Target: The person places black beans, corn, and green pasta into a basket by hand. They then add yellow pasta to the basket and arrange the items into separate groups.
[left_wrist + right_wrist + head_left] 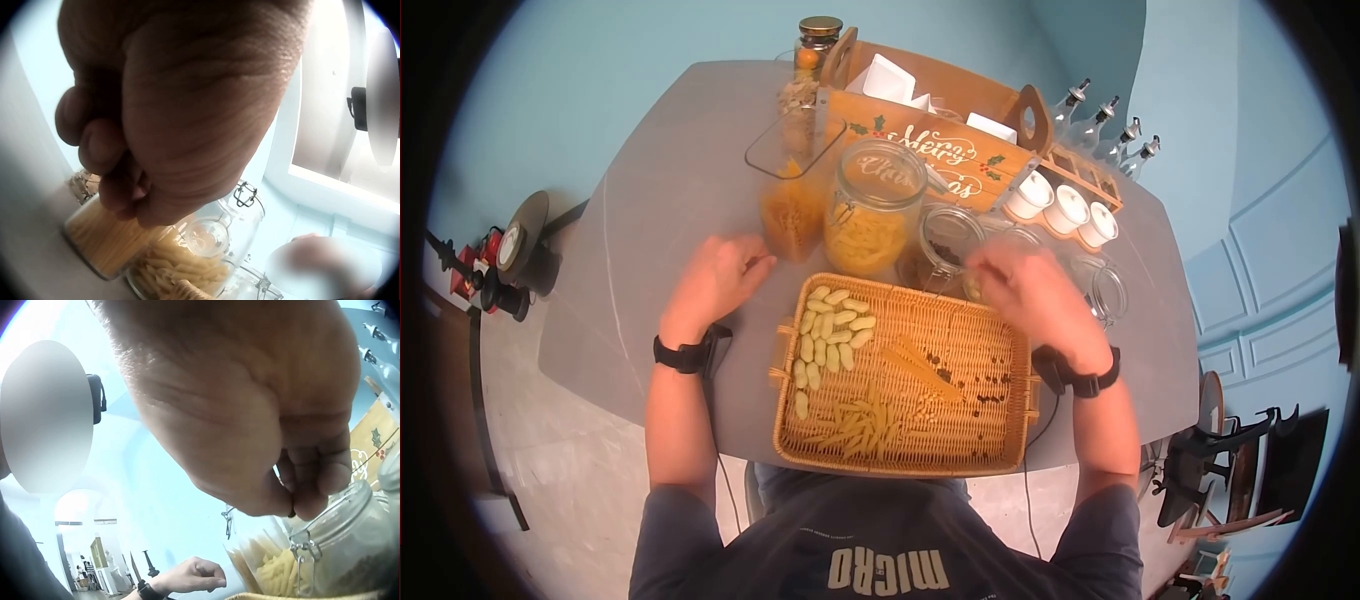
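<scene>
My right hand (1040,295) is raised over the jars behind the basket's far right corner. Its thumb and fingertips pinch a tiny dark bean (291,515). Close by stands a clip-top jar (359,575) with dark contents. On the left, my left hand (718,278) hovers beside a glass jar of spaghetti (792,222), its fingers loosely curled and holding nothing. Between the hands is a wicker basket (900,466). Peanuts (832,330) lie in its far left corner, penne (860,428) at the near left, pasta strips (920,368) mid-basket and scattered dark beans (990,380) at the right.
A large jar of penne (870,235) stands behind the basket. Farther back is a wooden Christmas crate (940,150), with white cups (1068,210) and glass bottles (1090,130) to its right. An open jar lid (1110,295) sits right of my right hand.
</scene>
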`<act>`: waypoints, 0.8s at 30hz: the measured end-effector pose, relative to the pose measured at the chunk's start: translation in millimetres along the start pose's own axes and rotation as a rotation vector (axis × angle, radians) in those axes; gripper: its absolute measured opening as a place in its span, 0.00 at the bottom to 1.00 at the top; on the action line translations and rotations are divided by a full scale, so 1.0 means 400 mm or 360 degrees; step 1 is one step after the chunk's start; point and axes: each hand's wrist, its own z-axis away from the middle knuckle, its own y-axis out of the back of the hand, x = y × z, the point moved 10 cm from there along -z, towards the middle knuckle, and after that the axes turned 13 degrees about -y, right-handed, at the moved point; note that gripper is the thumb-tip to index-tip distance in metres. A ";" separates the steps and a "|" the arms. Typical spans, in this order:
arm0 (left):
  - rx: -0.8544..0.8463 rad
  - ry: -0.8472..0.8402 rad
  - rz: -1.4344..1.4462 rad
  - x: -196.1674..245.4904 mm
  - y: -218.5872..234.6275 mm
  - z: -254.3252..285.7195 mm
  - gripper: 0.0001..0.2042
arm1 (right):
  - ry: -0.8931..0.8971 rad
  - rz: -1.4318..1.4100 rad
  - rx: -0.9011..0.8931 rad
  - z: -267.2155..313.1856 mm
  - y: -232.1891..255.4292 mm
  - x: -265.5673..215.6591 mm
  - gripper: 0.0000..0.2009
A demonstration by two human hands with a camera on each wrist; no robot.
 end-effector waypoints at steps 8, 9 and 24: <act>-0.0009 0.0058 -0.0001 -0.017 0.003 0.006 0.09 | 0.0008 0.0172 -0.0037 -0.015 -0.015 -0.011 0.06; 0.0000 0.0049 0.0007 -0.018 0.003 0.007 0.09 | 0.0024 0.0203 -0.0122 0.002 -0.035 -0.017 0.06; 0.0002 0.0010 0.0010 -0.007 0.005 0.002 0.08 | 0.0105 0.0512 -0.0777 0.138 -0.358 0.093 0.08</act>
